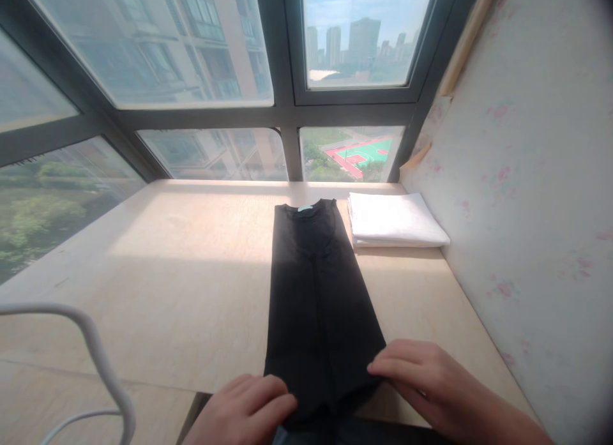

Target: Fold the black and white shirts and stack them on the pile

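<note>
– Where's the black garment [311, 298] lying?
– It's stretching along the counter [211, 298], left hand [244, 407] and right hand [421, 375] pinching its near corners, each grip narrow.
– Handling?
– It's looking light, soft, probably floppy; those corners are offering good holds.

Noted one small pale label [305, 209] inside the neckline of the black garment [306, 292], at the far end. Too small and washed out to read; could not make out lettering, brand or number on it. Found nothing legible elsewhere in view.
</note>
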Demonstrator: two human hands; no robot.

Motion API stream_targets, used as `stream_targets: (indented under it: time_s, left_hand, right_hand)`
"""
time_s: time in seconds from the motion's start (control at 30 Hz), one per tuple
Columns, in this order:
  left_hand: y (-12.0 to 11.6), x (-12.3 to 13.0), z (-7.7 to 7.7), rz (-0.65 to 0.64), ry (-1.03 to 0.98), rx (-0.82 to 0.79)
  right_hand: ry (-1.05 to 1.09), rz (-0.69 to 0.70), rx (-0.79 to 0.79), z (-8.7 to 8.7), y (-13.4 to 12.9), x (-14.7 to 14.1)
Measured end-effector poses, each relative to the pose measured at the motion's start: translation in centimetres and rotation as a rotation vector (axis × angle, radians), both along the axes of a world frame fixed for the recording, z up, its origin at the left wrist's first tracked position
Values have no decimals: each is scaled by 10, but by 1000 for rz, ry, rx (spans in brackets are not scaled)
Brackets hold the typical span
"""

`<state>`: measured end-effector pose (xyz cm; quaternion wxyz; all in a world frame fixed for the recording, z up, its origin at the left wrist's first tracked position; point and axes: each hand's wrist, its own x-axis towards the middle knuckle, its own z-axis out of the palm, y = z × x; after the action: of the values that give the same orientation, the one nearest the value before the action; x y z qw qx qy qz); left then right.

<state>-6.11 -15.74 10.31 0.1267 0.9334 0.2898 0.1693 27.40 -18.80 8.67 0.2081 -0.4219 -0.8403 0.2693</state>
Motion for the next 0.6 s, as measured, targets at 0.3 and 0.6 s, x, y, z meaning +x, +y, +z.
stream_targets:
  time_s: [0.3,0.6]
  left_hand:
    - [237,28,-49,354,13,-501]
    - [255,15,-96,444,52,-496]
  right_hand:
    - [-475,-340,-20,-12,190,-20]
    - [-578,-393,34,-75,226,-26]
